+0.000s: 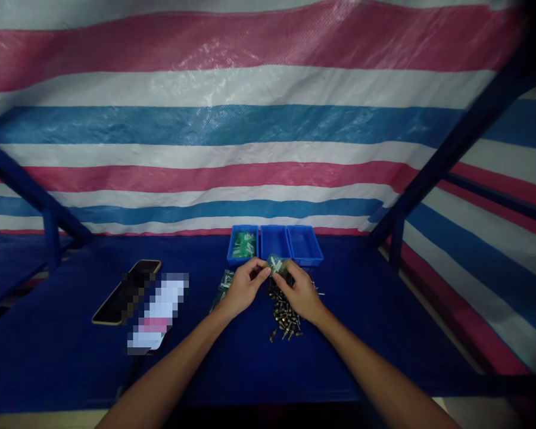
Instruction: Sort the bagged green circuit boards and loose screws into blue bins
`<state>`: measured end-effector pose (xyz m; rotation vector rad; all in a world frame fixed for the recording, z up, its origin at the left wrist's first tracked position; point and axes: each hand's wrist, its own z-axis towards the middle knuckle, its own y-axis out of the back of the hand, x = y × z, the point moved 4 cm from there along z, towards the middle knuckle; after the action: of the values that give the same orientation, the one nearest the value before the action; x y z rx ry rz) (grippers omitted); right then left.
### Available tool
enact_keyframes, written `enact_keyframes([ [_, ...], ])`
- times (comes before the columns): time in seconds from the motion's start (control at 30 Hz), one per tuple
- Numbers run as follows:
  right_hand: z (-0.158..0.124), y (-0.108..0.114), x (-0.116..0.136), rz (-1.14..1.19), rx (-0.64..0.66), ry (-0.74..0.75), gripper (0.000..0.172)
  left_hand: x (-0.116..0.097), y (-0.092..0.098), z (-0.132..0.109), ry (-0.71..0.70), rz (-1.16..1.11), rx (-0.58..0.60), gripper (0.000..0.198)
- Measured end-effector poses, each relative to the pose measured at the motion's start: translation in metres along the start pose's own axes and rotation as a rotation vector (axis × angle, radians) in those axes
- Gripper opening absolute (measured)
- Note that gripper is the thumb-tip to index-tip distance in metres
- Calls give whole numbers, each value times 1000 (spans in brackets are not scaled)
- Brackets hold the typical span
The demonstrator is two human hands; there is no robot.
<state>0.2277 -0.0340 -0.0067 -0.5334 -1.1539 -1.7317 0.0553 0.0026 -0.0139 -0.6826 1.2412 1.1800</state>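
My left hand [243, 287] and my right hand [300, 293] meet over the blue table, both pinching a small green part [276, 264] between their fingertips. A heap of small dark and brassy screws [284, 316] lies on the table just under and in front of my right hand. A stack of green parts [224, 286] lies beside my left hand, partly hidden by it.
Three small blue bins stand in a row behind my hands: the left bin [243, 245] holds green parts, the middle bin [274, 243] and right bin [304, 245] look bare. A phone [127, 291] and a blurred-out card lie to the left. A striped tarp hangs behind, with blue frame bars at both sides.
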Motion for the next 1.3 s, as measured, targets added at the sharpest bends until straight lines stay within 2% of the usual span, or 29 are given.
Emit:
enact_keyframes([
  [0.2,0,2,0,-28,-22,18,15,-1,2,0,3,-45,-20,27],
  [0.67,0,3,7,-55,-19,39,17,-8,4,0,-30,30,-37,29],
  [1.3,0,2,7,-56,-7,49,14,-1,1,0,-10,-26,-16,28],
])
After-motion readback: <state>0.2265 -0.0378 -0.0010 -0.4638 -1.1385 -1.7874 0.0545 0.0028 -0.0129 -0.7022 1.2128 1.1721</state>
